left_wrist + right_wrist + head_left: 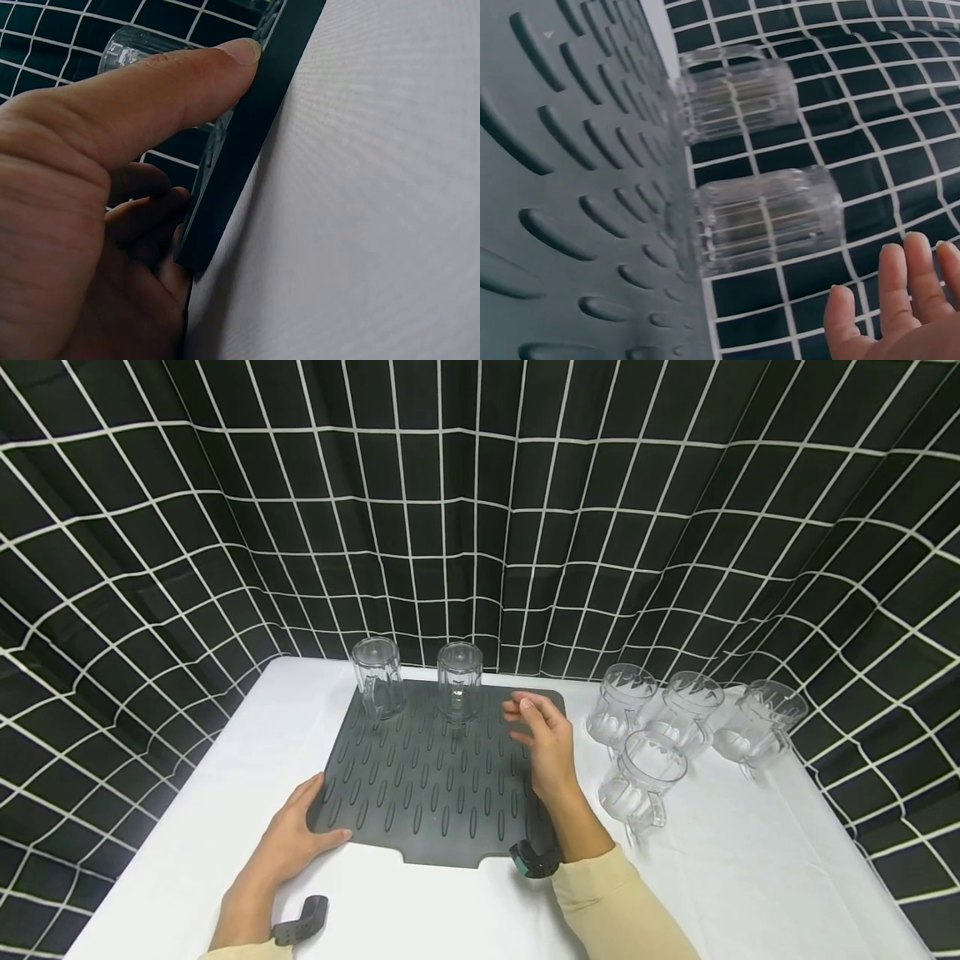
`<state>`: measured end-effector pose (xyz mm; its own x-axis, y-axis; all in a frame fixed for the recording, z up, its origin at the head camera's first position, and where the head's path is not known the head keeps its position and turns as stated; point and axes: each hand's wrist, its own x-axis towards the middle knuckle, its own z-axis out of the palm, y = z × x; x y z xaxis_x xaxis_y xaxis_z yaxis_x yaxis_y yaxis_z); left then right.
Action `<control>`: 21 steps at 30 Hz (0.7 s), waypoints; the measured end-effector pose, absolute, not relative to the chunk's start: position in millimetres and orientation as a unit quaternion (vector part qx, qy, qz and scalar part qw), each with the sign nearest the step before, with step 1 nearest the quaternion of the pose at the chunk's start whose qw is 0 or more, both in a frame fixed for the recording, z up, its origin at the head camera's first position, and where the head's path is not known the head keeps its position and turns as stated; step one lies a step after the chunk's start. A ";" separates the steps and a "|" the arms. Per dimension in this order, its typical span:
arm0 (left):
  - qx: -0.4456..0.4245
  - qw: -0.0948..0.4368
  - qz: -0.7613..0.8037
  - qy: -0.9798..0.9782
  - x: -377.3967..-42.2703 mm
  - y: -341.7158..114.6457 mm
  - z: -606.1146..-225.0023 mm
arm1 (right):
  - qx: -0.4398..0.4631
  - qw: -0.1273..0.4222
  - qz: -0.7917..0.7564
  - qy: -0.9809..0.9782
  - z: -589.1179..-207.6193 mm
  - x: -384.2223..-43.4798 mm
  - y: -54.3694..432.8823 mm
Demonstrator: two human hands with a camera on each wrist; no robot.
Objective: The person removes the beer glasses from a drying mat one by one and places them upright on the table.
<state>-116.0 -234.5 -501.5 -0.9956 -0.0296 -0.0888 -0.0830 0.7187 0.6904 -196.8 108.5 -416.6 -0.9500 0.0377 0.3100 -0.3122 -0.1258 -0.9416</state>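
My left hand rests at the near left corner of a dark grey ribbed drying mat. Its thumb lies along the front edge, with the other fingers by the left side. Over the mat's right part is my right hand, fingers loosely bent and holding nothing. Two clear glass mugs stand upside down along the back of the mat: a left mug and a middle mug. In the right wrist view, both the nearer mug and the farther mug appear beyond the spread fingers.
Several clear mugs stand upright on the white tablecloth right of the mat, the nearest mug close to my right forearm. A black curtain with a white grid rises behind the table and at both sides.
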 end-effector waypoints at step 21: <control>-0.026 0.019 0.366 0.930 -114.1 -232.7 -501.3 | 0.027 0.029 0.732 -0.680 -446.3 -239.6 75.2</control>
